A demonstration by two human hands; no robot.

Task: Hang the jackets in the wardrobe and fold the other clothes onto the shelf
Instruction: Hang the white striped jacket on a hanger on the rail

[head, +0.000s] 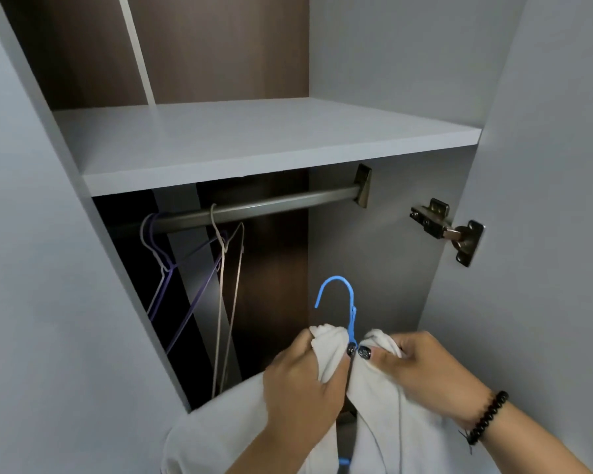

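Head view: my left hand (302,378) and right hand (421,366) each grip the soft, light jacket (377,405) at its collar, on the blue hanger (339,302) near me, below the rail (254,208). I judge the stiff hook the better hold.

We list a shelf (254,138) above the rail (254,208), with wire hangers (192,268) hung at its left end. Below and before the rail sits our hanger (339,302) (hook upward), jacket (374,388) draped on it, between left hand (302,378) and right hand (425,367). Door hinge (445,227) lies right.
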